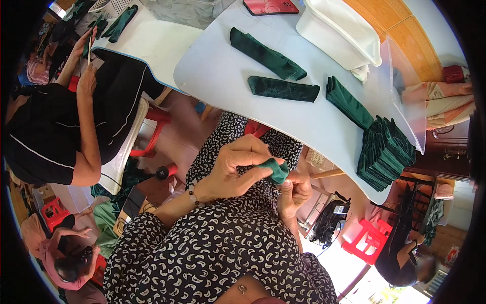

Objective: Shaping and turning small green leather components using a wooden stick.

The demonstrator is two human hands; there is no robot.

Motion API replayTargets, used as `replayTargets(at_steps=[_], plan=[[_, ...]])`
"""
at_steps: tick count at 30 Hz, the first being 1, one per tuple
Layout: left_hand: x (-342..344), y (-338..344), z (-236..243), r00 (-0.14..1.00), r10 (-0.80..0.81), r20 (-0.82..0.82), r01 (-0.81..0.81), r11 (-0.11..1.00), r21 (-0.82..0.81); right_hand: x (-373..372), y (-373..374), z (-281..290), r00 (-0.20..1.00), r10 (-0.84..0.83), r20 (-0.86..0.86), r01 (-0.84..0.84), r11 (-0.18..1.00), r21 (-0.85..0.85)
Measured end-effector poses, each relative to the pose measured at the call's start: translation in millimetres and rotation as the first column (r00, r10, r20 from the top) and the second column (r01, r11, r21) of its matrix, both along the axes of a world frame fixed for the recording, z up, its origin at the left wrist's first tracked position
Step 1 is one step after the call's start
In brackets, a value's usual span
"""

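Note:
A small bunched piece of dark green velvet fabric (276, 172) is held between my two hands above my lap. My left hand (238, 164) pinches it from the left between thumb and fingers. At its lower right edge, the thumb and curled fingers of my right hand (294, 193) press together; whether they grip the cloth or something thin is too small to tell. On the white table beyond lie flat green velvet strips (268, 54), a shorter strip (283, 89) and a folded one (348, 101). A thick stack of green velvet pieces (386, 154) rests at the table's right corner.
The white table (212, 66) bears a white plastic bin (339, 33), a clear plastic panel (400, 96) and a red phone (271, 6). At left a co-worker in black (76, 131) handles green cloth. Red stools (367, 240) and a cardboard box (147, 195) stand on the floor.

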State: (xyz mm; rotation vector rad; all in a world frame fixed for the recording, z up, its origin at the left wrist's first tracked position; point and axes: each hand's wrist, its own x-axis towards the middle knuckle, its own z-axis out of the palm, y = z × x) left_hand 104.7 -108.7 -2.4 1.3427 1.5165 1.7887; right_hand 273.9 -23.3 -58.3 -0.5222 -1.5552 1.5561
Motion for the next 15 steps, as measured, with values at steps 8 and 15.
replayTargets(at_steps=[8, 15], plan=[[-9.4, -1.5, 5.4, 0.912, -0.114, 0.393, 0.092, 0.993, 0.074, 0.0, 3.0, 6.0, 0.999, 0.037, 0.036, -0.039, 0.998, 0.044], [-8.5, -5.3, 8.0, 0.923, -0.051, 0.382, 0.07, 0.997, -0.036, 0.9, 0.1, 7.4, 0.991, 0.084, 0.099, -0.078, 0.994, -0.071]])
